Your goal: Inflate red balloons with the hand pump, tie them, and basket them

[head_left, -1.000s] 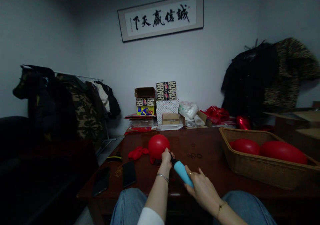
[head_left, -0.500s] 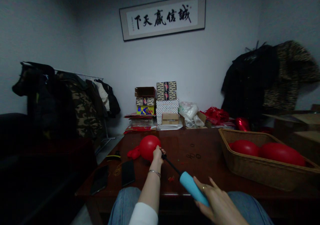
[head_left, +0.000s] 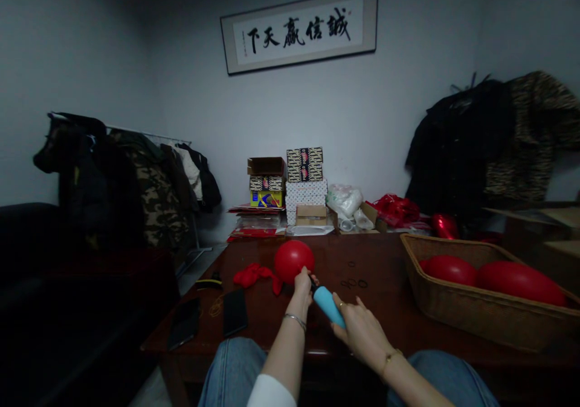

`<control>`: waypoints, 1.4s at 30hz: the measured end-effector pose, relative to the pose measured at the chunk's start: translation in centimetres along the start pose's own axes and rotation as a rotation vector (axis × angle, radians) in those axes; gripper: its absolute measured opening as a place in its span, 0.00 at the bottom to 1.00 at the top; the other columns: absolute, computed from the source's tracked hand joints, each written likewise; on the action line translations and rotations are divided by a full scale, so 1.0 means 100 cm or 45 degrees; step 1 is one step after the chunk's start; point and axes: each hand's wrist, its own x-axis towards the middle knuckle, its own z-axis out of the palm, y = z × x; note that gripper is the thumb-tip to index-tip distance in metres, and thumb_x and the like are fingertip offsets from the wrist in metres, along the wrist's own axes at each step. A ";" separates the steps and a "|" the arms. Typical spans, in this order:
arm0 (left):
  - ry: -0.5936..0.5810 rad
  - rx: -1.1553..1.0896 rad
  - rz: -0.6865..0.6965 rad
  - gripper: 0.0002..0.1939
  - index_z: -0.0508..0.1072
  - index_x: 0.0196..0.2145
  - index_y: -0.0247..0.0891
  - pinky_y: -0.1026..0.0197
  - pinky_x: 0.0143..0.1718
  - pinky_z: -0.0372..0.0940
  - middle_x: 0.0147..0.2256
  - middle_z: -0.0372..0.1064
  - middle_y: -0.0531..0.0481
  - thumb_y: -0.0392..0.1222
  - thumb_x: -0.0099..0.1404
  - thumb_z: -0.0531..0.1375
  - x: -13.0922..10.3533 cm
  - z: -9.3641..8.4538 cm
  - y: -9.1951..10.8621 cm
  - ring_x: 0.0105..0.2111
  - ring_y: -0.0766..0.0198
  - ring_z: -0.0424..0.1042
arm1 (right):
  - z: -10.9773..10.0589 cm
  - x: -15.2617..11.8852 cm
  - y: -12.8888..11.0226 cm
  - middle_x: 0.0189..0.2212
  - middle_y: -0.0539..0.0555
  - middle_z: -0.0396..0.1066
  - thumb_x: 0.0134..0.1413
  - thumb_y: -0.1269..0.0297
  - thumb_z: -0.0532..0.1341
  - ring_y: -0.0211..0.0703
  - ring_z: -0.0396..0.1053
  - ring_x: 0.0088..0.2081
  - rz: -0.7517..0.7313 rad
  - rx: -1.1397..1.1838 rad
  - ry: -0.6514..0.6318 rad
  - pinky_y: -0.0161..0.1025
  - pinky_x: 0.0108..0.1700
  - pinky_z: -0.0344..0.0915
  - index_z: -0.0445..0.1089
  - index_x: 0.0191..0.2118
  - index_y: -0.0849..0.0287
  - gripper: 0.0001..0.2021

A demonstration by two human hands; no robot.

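A partly inflated red balloon [head_left: 292, 259] stands over the table in front of me. My left hand [head_left: 303, 284] is closed around its neck at the tip of a blue balloon pump [head_left: 328, 305]; the fingers hide the join. Wrapped around the pump's blue barrel is my right hand [head_left: 362, 331], with some fingertips lifted off it. The black rod is almost wholly inside the barrel. Just left of the inflated balloon lies a pile of limp red balloons [head_left: 251, 275] on the tabletop.
On the dark wooden table [head_left: 385, 322] stands a wicker basket [head_left: 480, 307] holding inflated red balloons [head_left: 521, 280]. Phone-like dark slabs [head_left: 235, 312] and yellow rubber bands [head_left: 216, 305] lie left. Small dark rings [head_left: 362, 284] lie mid-table. Stacked boxes [head_left: 306, 198] rise behind.
My right hand has pushed the blue barrel up and left toward my left hand, so the black rod slid in. The balloon and my left hand shifted right, uncovering more limp balloons.
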 end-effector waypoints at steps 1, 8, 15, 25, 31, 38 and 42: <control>0.008 0.004 0.000 0.12 0.58 0.23 0.38 0.69 0.15 0.51 0.14 0.54 0.56 0.41 0.64 0.51 0.000 -0.001 0.000 0.12 0.72 0.55 | 0.001 0.000 -0.001 0.37 0.61 0.74 0.50 0.69 0.55 0.48 0.72 0.41 0.000 0.005 0.004 0.50 0.59 0.50 0.57 0.59 0.68 0.28; 0.052 -0.026 0.061 0.11 0.56 0.23 0.38 0.69 0.15 0.50 0.13 0.52 0.59 0.37 0.63 0.50 0.008 -0.019 0.013 0.11 0.73 0.53 | -0.002 -0.028 0.001 0.41 0.61 0.73 0.51 0.68 0.55 0.48 0.70 0.44 -0.048 0.129 -0.022 0.52 0.60 0.47 0.56 0.59 0.67 0.28; 0.082 -0.058 0.090 0.10 0.56 0.23 0.38 0.70 0.16 0.50 0.13 0.52 0.59 0.36 0.63 0.49 0.015 -0.031 0.037 0.11 0.73 0.54 | -0.018 -0.063 0.014 0.47 0.57 0.71 0.50 0.66 0.56 0.49 0.69 0.48 -0.079 0.208 -0.046 0.52 0.61 0.48 0.59 0.58 0.59 0.27; 0.013 -0.038 0.051 0.11 0.57 0.23 0.38 0.69 0.15 0.49 0.14 0.53 0.57 0.39 0.64 0.48 -0.001 -0.007 0.023 0.12 0.72 0.54 | -0.017 -0.043 0.009 0.44 0.60 0.72 0.49 0.69 0.55 0.48 0.70 0.46 -0.028 0.144 -0.014 0.54 0.61 0.46 0.58 0.58 0.64 0.28; -0.008 0.002 0.040 0.12 0.57 0.23 0.38 0.68 0.15 0.50 0.13 0.53 0.57 0.40 0.65 0.48 -0.007 0.006 0.005 0.11 0.71 0.54 | -0.003 -0.010 0.005 0.38 0.60 0.74 0.51 0.68 0.54 0.49 0.71 0.43 0.017 0.061 -0.006 0.51 0.59 0.49 0.59 0.58 0.67 0.26; 0.020 0.028 0.067 0.11 0.57 0.23 0.38 0.69 0.14 0.50 0.13 0.53 0.57 0.38 0.64 0.48 -0.001 -0.009 0.011 0.11 0.71 0.54 | -0.001 -0.016 -0.004 0.39 0.60 0.74 0.52 0.68 0.55 0.49 0.70 0.44 0.008 0.145 -0.016 0.51 0.59 0.50 0.59 0.58 0.64 0.25; 0.045 0.012 0.087 0.10 0.57 0.23 0.38 0.69 0.15 0.50 0.13 0.54 0.57 0.37 0.63 0.48 0.005 -0.021 0.025 0.11 0.71 0.55 | -0.008 -0.035 0.001 0.45 0.60 0.72 0.52 0.66 0.55 0.50 0.69 0.47 0.009 0.189 -0.075 0.52 0.60 0.49 0.57 0.60 0.63 0.27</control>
